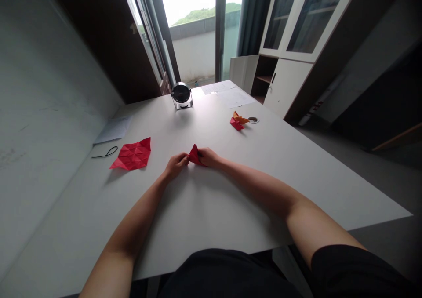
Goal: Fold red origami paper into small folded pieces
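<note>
Between my two hands, just over the middle of the white table (211,219), is a piece of folded red paper (194,154) with a pointed top. My left hand (177,162) pinches its left edge with thumb and forefinger. Gripping the right side of the same paper is my right hand (208,156), its fingertips partly hidden behind the fold. To the left lies a creased red paper sheet (133,154), opened out with fold lines across it. Farther off on the right, an orange folded paper boat (241,118) rests against a red folded paper boat (236,124).
A roll of tape (253,120) lies beside the boats. At the back stands a round black-and-silver device (181,95). A black cable tie (107,153) and white papers (114,129) are near the left wall; another paper sheet (235,98) lies at the far end.
</note>
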`<action>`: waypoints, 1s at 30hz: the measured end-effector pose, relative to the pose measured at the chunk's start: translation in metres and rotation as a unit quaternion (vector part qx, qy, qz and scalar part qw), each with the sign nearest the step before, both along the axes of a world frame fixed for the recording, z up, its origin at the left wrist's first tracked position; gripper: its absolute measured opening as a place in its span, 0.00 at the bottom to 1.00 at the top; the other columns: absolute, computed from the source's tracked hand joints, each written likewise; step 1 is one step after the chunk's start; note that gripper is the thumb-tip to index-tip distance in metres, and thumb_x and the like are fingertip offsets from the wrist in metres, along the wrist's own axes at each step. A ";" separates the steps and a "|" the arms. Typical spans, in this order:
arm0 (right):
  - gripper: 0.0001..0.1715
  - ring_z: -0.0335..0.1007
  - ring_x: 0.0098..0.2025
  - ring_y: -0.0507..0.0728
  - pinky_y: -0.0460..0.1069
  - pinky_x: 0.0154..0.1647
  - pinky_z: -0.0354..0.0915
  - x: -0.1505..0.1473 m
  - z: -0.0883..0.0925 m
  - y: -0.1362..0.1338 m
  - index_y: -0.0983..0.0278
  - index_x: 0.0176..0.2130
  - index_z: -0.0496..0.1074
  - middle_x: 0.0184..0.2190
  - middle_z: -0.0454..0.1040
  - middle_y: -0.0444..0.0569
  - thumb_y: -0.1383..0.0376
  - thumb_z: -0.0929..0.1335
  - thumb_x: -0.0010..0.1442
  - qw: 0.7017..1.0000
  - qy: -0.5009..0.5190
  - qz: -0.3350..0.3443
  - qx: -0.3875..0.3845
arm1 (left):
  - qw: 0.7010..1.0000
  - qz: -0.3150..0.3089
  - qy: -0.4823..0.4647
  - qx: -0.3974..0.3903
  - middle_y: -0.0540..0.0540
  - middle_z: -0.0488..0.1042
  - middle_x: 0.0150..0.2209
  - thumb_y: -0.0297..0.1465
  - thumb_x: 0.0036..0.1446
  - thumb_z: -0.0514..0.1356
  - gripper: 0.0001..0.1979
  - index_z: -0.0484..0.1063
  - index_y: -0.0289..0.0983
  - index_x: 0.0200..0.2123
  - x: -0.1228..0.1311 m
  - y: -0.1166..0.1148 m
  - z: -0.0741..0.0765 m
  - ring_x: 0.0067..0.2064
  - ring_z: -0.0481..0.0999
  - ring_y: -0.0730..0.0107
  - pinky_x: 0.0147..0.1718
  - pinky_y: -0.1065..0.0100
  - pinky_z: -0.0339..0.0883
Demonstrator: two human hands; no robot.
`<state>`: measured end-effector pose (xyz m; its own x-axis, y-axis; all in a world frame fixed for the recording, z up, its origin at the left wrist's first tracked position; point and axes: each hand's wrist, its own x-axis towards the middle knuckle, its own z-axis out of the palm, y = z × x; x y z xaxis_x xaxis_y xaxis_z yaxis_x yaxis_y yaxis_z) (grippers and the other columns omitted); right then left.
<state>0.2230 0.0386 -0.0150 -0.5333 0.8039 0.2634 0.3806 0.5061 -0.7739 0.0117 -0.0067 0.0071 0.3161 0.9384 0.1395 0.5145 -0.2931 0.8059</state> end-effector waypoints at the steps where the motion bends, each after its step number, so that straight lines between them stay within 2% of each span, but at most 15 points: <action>1: 0.15 0.72 0.34 0.52 0.42 0.34 0.59 0.000 0.001 0.000 0.67 0.36 0.79 0.32 0.79 0.45 0.62 0.65 0.58 1.000 -0.001 0.000 -0.001 | 1.000 -0.001 -0.001 -0.001 0.48 0.76 0.29 0.45 0.64 0.53 0.19 0.75 0.37 0.36 0.000 0.000 -0.001 0.32 0.73 0.69 0.36 0.70 0.64; 9: 0.15 0.71 0.32 0.52 0.43 0.33 0.58 0.000 0.004 -0.002 0.67 0.35 0.79 0.31 0.79 0.45 0.62 0.65 0.57 1.000 0.007 0.005 -0.002 | 1.000 0.004 -0.006 0.001 0.49 0.76 0.29 0.45 0.63 0.53 0.19 0.75 0.37 0.35 0.000 0.001 -0.002 0.32 0.73 0.69 0.36 0.70 0.65; 30: 0.13 0.71 0.33 0.52 0.43 0.34 0.59 0.000 -0.003 0.002 0.68 0.35 0.79 0.32 0.79 0.45 0.65 0.65 0.56 1.000 0.004 -0.002 -0.008 | 1.000 0.005 -0.009 0.000 0.49 0.75 0.28 0.44 0.63 0.53 0.18 0.75 0.37 0.36 0.000 0.001 -0.002 0.32 0.72 0.68 0.36 0.70 0.65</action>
<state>0.2225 0.0402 -0.0177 -0.5284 0.8101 0.2541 0.3760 0.4917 -0.7854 0.0120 -0.0057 0.0046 0.3044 0.9415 0.1446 0.5030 -0.2878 0.8150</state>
